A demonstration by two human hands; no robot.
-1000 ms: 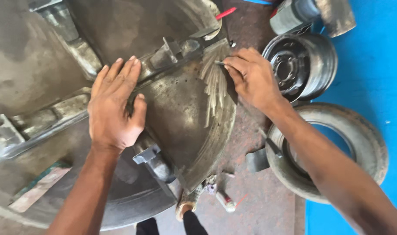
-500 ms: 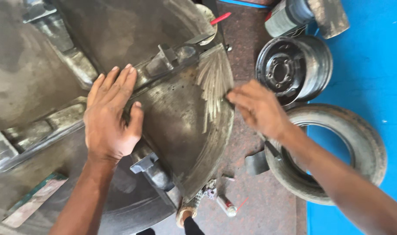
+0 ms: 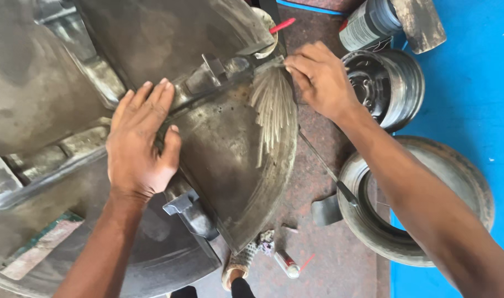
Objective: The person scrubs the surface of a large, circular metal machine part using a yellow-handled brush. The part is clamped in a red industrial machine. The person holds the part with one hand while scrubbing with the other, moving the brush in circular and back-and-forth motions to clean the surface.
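This was a tyre repair workshop: a worn tyre (image 3: 423, 204) lay beside the grimy round machine table (image 3: 230, 160), a bare steel rim (image 3: 395, 83) just beyond it.

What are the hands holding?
Left hand lies flat on the metal plate, gripping nothing. Right hand is at the plate's scratched top edge; any tool is hidden.

free: speckled floor (image 3: 312, 187) beside metal plate (image 3: 230, 149) | blocked right: steel rim (image 3: 392, 83), tyre (image 3: 428, 204)

Grimy grey metal plate (image 3: 230, 154), curved rim, pale scrape marks (image 3: 273, 110) fanned near upper edge.
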